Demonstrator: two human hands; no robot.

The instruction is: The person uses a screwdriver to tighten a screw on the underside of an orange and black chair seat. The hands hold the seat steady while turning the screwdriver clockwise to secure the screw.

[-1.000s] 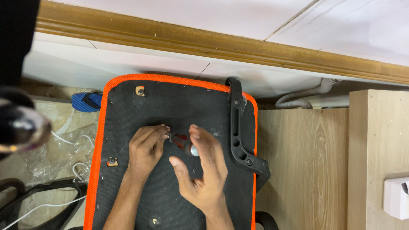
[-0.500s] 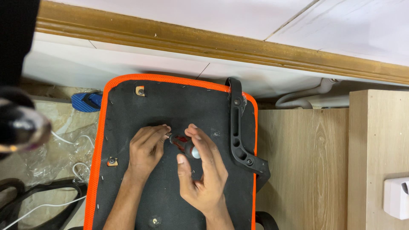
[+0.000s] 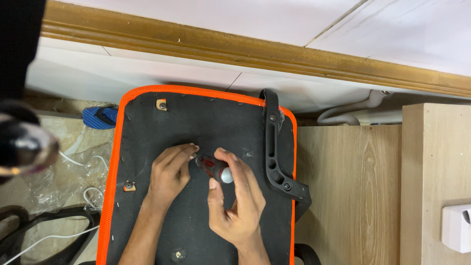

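Hands first: I'm seeing two working on one upturned chair seat (image 3: 147,122), black with orange edging. My right hand (image 3: 235,196) is clamping the single screwdriver (image 3: 213,168), its length running up-left, tip by my left hand (image 3: 169,174), whose fingers are pinching together there.

Above the hands, well apart — brown wooden moulding (image 3: 255,51) running across a white wall (image 3: 206,14). Up and left of them, a blue slipper (image 3: 99,118). Left, on the floor — crumpled clear plastic sheet (image 3: 73,167) with a white cable (image 3: 91,194) over it. Far left, a blurred chrome cylinder (image 3: 22,142). Right: light wood-grain cabinet panels (image 3: 353,196); a grey corrugated hose (image 3: 343,115) above them; a white wall socket (image 3: 456,228) at the far right edge.
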